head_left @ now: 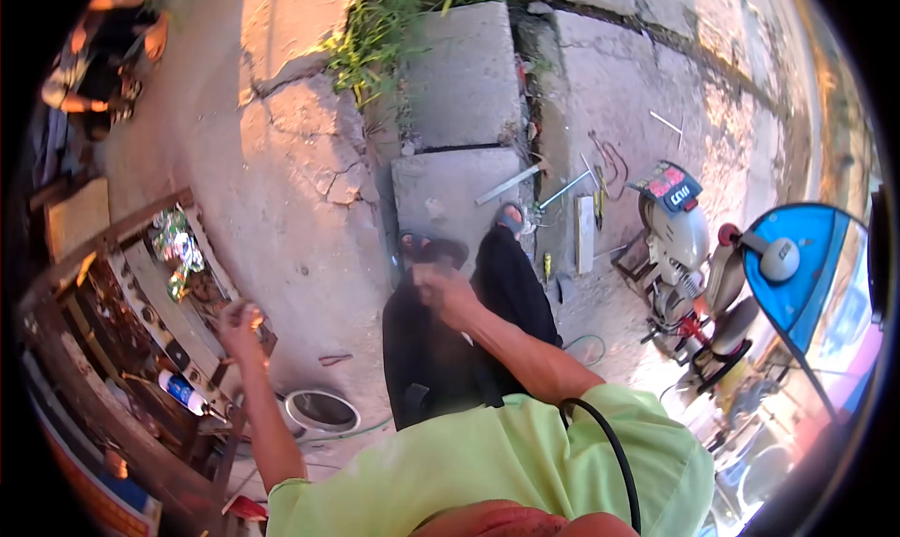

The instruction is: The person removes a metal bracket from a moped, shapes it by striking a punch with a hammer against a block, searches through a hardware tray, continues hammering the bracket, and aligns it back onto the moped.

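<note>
My left hand (242, 329) is at the inner edge of a brown frame-like stand (112, 232) on the left. Its fingers are curled in, with a small orange patch at the tips; what they hold, if anything, I cannot make out. Over my dark-trousered left knee is my right hand (448, 298), smeared by motion, so its fingers and anything in them do not show clearly. Inside the stand, near my left hand, lie crumpled shiny foil packaging (178, 251) and a blue-and-white can or bottle (183, 392).
A hammer (511, 183), T-handled tool (565, 188), pale bar (585, 234) and yellow-handled tool (547, 267) lie by my right foot. Red-handled pliers (335, 359) and a round bucket (322, 412) are at left. A grey machine (680, 228) stands right; another person (103, 59) is far left.
</note>
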A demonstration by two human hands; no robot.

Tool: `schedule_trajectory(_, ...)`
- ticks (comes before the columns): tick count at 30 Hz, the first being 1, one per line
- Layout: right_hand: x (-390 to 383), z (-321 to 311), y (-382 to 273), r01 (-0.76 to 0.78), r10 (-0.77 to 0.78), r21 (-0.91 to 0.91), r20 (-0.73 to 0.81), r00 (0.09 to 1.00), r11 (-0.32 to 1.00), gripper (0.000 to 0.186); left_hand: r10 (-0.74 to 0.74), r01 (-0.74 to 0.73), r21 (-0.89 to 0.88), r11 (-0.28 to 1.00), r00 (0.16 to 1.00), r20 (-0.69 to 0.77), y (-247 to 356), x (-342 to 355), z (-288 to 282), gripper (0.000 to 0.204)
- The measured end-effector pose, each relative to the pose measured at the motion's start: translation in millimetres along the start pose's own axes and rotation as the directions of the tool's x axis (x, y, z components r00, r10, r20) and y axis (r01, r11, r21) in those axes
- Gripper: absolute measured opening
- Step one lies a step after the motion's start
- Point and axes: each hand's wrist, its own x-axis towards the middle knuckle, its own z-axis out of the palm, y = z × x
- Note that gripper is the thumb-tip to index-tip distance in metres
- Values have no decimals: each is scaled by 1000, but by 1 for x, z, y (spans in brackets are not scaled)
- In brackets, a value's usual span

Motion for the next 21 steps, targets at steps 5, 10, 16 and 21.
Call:
schedule_trajectory(5,-53,-109,-17,128,-88,226,-180,980,966,13,101,-133,52,990,911,400,68,-66,162,21)
schedule_trajectory(10,-79,-198,-67,306,-222,350,-260,940,885,13,135,-278,143,950,778,613,115,-125,296,26)
schedule_trajectory(16,-80,-322,-134,585,-412,350,-456,789,732,10,302,-648,11,762,371,878,140,-192,480,22)
schedule_trajectory(21,-46,-438,-146,615,-394,108,-679,619,781,12,205,-821,-100,562,22,978,108,-209,637,18)
